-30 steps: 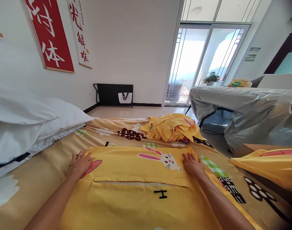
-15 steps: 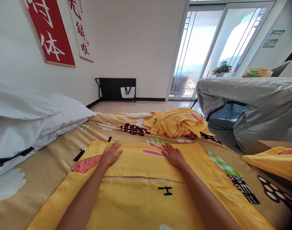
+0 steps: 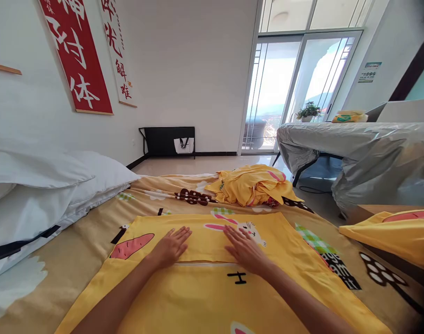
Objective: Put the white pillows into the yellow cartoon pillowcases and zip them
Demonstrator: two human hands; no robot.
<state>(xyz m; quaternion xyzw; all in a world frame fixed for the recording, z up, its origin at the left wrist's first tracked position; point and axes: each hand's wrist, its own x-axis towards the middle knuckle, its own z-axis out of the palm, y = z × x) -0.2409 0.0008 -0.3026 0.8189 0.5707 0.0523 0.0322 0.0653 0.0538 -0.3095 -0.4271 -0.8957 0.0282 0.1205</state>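
Note:
A yellow cloth (image 3: 198,297) printed with a carrot, a rabbit and a letter H is spread over the bed. Its far part forms a flat band, with a pale line like an opening or zip along the band's near edge. My left hand (image 3: 172,247) lies flat on this band, to the right of the carrot print, fingers stretched out. On the same band my right hand (image 3: 245,248) rests open, its fingertips by the rabbit print. Neither hand grips the cloth.
A crumpled yellow cloth pile (image 3: 255,185) sits at the bed's far edge. White pillows (image 3: 97,174) are stacked at the left. More yellow cloth (image 3: 389,234) hangs over a cardboard box at the right. Beyond stands a plastic-covered table (image 3: 365,134).
Both hands have slid inward and nearer to me over the cloth band, uncovering the rabbit's face and the whole carrot. The view has tilted up and turned slightly right.

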